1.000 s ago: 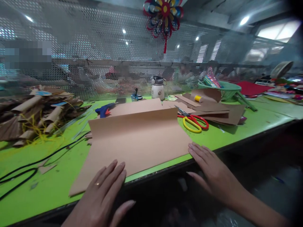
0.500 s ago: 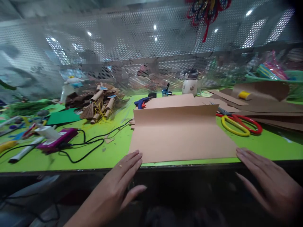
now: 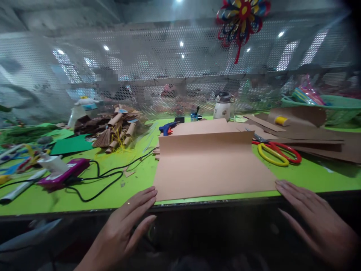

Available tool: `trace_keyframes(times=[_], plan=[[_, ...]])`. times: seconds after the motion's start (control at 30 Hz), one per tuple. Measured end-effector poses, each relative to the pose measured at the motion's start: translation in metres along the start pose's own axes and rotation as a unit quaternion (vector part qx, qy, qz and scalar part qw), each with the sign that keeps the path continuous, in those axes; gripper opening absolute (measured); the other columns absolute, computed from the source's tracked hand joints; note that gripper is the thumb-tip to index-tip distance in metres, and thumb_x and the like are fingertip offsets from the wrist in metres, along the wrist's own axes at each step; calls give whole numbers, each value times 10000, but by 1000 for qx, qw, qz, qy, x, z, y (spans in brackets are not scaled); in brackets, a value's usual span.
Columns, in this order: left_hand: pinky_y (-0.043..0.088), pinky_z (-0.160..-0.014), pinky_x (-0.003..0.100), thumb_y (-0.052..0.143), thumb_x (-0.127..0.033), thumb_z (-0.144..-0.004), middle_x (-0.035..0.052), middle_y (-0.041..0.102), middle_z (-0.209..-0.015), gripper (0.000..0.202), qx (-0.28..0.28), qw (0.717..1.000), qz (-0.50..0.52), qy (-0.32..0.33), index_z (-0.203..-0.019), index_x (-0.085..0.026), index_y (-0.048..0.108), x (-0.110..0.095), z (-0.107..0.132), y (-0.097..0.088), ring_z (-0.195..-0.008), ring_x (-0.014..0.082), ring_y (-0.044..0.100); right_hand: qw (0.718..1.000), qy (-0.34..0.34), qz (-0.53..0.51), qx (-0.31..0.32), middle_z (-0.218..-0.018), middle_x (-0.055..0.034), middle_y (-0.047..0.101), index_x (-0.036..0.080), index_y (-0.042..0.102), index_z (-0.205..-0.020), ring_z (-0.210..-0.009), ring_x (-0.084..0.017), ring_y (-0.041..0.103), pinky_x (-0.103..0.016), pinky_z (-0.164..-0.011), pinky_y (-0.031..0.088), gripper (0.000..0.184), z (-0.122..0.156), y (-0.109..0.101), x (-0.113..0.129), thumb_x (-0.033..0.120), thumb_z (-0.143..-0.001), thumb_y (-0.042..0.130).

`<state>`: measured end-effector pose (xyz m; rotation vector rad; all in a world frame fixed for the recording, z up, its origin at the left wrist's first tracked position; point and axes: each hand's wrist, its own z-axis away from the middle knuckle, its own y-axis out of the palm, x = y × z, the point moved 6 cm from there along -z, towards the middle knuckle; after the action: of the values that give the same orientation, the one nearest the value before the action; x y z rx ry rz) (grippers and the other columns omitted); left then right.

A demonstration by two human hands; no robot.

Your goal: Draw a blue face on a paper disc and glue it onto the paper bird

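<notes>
A large brown sheet of paper (image 3: pixel 211 169) lies on the green table (image 3: pixel 93 192) with its far strip folded upright. My left hand (image 3: pixel 126 222) rests flat at the table's front edge, fingers stretched out, fingertips at the sheet's near left corner. Fingers spread, my right hand (image 3: pixel 313 218) lies at the near right corner, fingertips touching the sheet's edge. Neither hand holds anything.
Red-and-yellow scissors (image 3: pixel 278 152) lie right of the sheet, beside more brown sheets (image 3: pixel 316 135) and a green basket (image 3: pixel 335 107). A blue glue gun (image 3: pixel 167 128), a white jar (image 3: pixel 222 107), rolled paper tubes (image 3: pixel 118 126), a pink device (image 3: pixel 64 173) with black cables sit left.
The view swung left and then steadied. Both hands slid back from the sheet's near edge to its two near corners at the table's front edge.
</notes>
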<state>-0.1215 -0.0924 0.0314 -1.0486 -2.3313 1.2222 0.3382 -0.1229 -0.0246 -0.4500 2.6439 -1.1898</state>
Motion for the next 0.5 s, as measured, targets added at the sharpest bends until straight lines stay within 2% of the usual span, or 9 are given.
trace_keyframes(times=[0.1, 0.23, 0.37, 0.43, 0.5], plan=[[502, -1164, 297, 532, -234, -1078, 80, 716, -1404, 334, -12, 1000, -11, 19, -1401, -224, 618, -2, -6, -4, -1325, 188, 665, 999, -33, 9, 19, -1585, -150, 558, 226, 254, -1706, -1405, -353, 575, -541, -1154, 430, 715, -4, -4, 8, 215, -1038, 507], [535, -1133, 307, 543, -239, -1059, 57, 717, -1408, 342, -16, 1000, 0, 18, -1385, -263, 641, 5, -3, -2, -1271, 202, 703, 1000, -18, -3, 9, -1510, -148, 626, 211, 333, -1662, -1413, -327, 566, -514, -1134, 454, 647, -11, -10, 10, 180, -1041, 512], [545, -1147, 392, 515, -240, -1045, 26, 666, -1479, 424, -19, 999, 26, -10, -1446, -339, 610, 26, 13, 12, -1320, 236, 671, 1000, 16, -6, 10, -1503, -139, 642, 217, 333, -1650, -1479, -318, 504, -527, -1142, 469, 659, -14, -10, 12, 141, -1024, 524], [528, -1166, 451, 525, -255, -1034, 27, 654, -1495, 449, -17, 999, 26, -16, -1466, -358, 594, 36, 20, 20, -1341, 261, 655, 1000, 22, -6, 8, -1499, -138, 647, 219, 357, -1638, -1478, -315, 509, -535, -1141, 479, 656, -16, -11, 13, 129, -1011, 528], [556, -1136, 460, 529, -265, -1028, 24, 672, -1474, 437, -22, 999, 23, -17, -1446, -362, 611, 41, 21, 22, -1310, 265, 678, 1000, 26, -10, 11, -1492, -133, 655, 218, 400, -1614, -1463, -305, 529, -534, -1138, 493, 637, -17, -12, 14, 117, -998, 529]])
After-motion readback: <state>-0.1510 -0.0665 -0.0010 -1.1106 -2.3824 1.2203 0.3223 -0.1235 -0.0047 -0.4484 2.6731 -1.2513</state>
